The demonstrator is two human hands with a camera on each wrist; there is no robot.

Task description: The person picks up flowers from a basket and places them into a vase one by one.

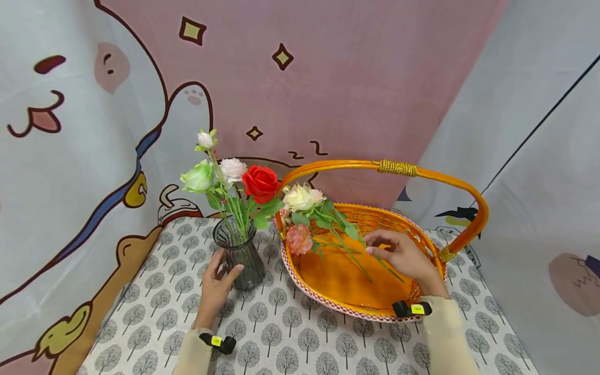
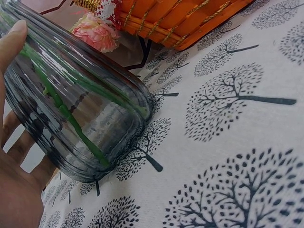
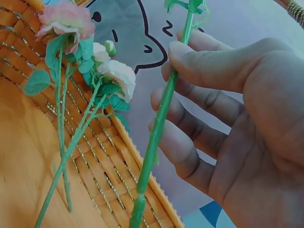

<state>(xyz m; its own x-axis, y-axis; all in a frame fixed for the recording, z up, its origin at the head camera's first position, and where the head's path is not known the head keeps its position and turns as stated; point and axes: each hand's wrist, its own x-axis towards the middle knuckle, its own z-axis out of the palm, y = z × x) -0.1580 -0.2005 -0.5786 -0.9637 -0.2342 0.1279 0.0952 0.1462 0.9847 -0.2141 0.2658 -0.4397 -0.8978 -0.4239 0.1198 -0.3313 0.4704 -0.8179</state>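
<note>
My left hand [image 1: 217, 285] holds a ribbed grey glass vase [image 1: 248, 268] around its side, thumb in front. The vase stands on the tablecloth. It carries a red rose [image 1: 260, 184], a pale green rose [image 1: 199, 177], a pale pink bloom [image 1: 233, 170] and a small white bud [image 1: 204, 139]; green stems [image 2: 71, 118] show through the glass. Over the orange basket [image 1: 323, 281], my right hand [image 1: 404, 255] pinches a flower stem [image 3: 159, 118] between thumb and fingers. A cream rose [image 1: 299, 198] lies toward that stem's far end; which bloom belongs to it I cannot tell for sure.
Inside the basket's left side lie more flowers, among them a coral-pink bloom [image 1: 299, 239]. The tall basket handle [image 1: 347, 164] arches behind my right hand. A tree-print tablecloth [image 1: 281, 338] covers the table, and a cartoon-printed curtain [image 1: 351, 78] hangs behind.
</note>
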